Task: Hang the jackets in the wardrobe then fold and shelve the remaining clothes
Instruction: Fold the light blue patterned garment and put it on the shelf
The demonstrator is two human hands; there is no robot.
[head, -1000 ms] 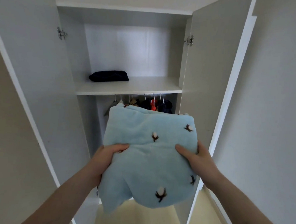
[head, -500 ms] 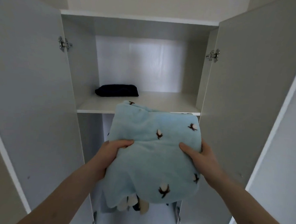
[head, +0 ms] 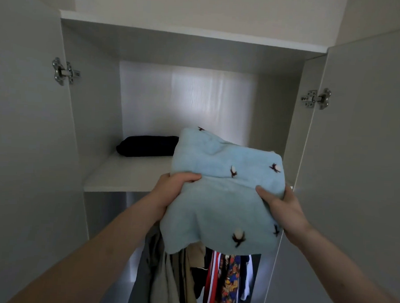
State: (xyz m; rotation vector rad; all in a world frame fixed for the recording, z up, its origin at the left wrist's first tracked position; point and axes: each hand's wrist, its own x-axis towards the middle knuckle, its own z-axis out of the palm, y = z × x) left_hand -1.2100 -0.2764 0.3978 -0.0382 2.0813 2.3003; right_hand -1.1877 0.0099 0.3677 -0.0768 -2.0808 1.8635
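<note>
I hold a folded light-blue fleece garment (head: 224,194) with small cotton-flower prints in front of the open wardrobe. My left hand (head: 174,189) grips its left side and my right hand (head: 282,206) grips its right side. Its far edge reaches over the right half of the white shelf (head: 114,177), while its near edge droops below the shelf's front. A folded dark navy garment (head: 148,146) lies at the back left of that shelf. Several jackets and clothes (head: 187,278) hang below the shelf.
Both wardrobe doors stand open, the left door (head: 21,142) and the right door (head: 360,159), with metal hinges (head: 64,71) on them. The wardrobe's top panel (head: 191,32) closes the compartment above the shelf.
Both hands have lifted the blue garment up and forward from below the shelf to shelf level. The view has drawn closer to the wardrobe.
</note>
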